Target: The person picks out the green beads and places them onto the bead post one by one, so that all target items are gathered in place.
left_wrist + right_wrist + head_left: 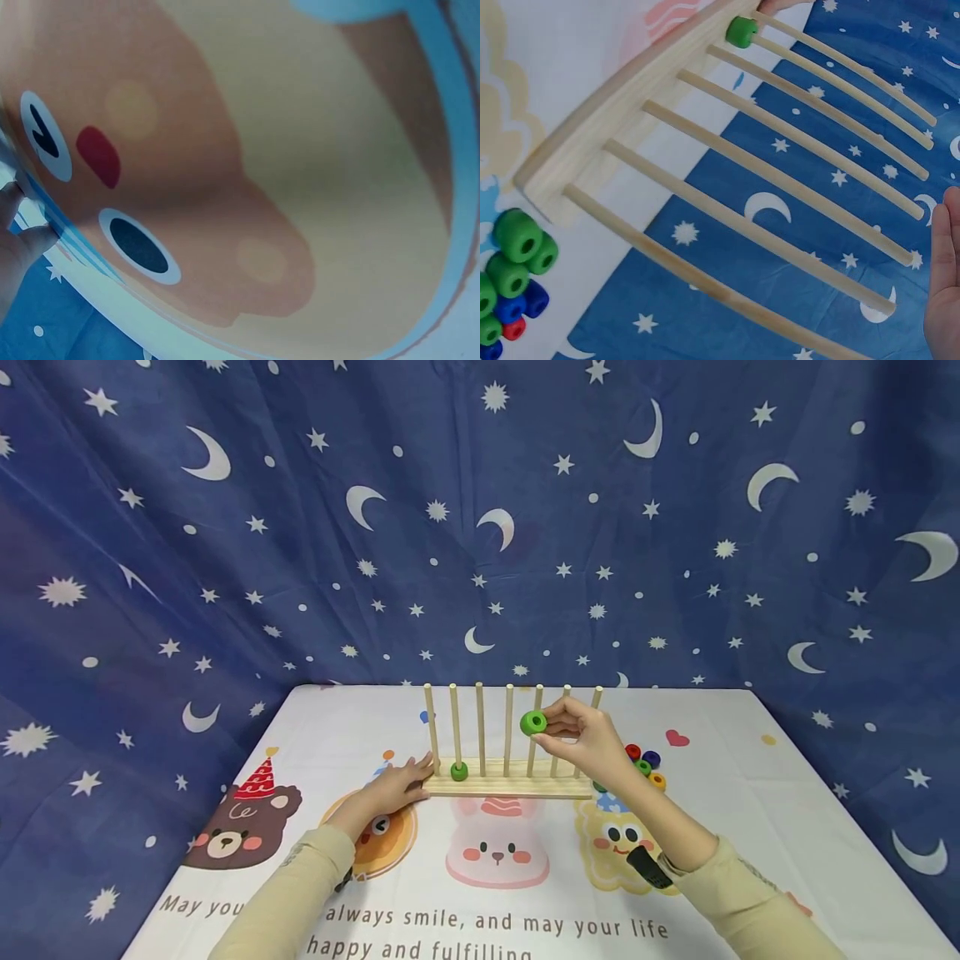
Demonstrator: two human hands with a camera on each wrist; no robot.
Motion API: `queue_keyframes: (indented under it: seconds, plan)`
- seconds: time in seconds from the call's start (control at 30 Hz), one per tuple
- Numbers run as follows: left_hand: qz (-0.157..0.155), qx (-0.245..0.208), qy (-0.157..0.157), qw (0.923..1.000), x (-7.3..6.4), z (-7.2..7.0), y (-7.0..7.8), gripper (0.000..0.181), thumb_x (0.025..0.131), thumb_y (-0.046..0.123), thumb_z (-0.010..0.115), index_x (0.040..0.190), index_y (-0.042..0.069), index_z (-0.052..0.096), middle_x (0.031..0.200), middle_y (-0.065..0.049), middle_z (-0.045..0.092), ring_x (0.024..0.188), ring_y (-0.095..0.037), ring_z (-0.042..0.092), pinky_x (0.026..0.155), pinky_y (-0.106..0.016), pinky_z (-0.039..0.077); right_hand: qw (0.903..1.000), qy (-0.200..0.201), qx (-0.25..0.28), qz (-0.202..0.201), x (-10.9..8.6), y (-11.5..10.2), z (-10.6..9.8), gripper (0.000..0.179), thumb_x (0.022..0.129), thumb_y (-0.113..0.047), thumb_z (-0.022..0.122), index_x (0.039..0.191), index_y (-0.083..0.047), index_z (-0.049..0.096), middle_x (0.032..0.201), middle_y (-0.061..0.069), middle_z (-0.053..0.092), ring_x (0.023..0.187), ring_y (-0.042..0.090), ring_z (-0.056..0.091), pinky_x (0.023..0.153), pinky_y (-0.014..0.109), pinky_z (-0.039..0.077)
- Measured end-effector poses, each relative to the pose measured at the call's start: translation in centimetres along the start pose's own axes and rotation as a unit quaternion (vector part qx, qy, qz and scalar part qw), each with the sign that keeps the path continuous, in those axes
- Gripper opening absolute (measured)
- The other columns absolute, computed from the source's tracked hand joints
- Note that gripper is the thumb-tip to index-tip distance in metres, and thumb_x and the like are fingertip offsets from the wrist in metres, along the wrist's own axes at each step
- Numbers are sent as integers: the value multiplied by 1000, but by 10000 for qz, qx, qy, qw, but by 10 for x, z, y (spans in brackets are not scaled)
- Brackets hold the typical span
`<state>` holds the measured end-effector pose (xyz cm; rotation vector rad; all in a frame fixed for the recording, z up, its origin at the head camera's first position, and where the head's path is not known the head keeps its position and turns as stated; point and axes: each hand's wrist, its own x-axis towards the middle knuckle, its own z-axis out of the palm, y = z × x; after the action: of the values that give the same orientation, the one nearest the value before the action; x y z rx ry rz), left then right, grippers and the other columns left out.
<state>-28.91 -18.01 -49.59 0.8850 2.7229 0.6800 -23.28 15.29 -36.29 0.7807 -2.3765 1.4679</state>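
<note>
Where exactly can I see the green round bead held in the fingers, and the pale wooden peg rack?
Green round bead (529, 724): head view, face left of its hole.
Pale wooden peg rack (510, 787): head view, front of its base.

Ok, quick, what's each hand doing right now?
Left hand: open, resting at the left end of the wooden rack.
Right hand: closed, holding a green bead.

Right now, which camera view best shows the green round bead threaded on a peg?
The right wrist view: the green round bead appears larger there, around its thin wooden peg. The head view shows it smaller; the left wrist view doesn't show it.
</note>
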Motion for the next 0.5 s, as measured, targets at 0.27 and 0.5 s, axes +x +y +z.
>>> queue_keyframes:
  seconds: [0.27, 0.5]
  plan:
    - [-221, -25, -40, 9997, -2, 2, 1, 54, 94, 26, 57, 141, 5, 42, 152, -17, 27, 134, -50, 28, 104, -73, 17, 9999, -32, -83, -71, 19, -9, 4, 23, 80, -1, 72, 100, 1, 62, 96, 16, 72, 79, -1, 66, 74, 17, 55]
    - [-251, 219, -19, 9994, -1, 1, 5, 53, 93, 23, 57, 139, 1, 44, 151, -20, 29, 132, -51, 31, 102, -73, 21, 9995, -78, -132, -290, 35, -14, 9, 26, 80, -1, 72, 104, 1, 63, 95, 16, 72, 80, 5, 68, 74, 18, 55]
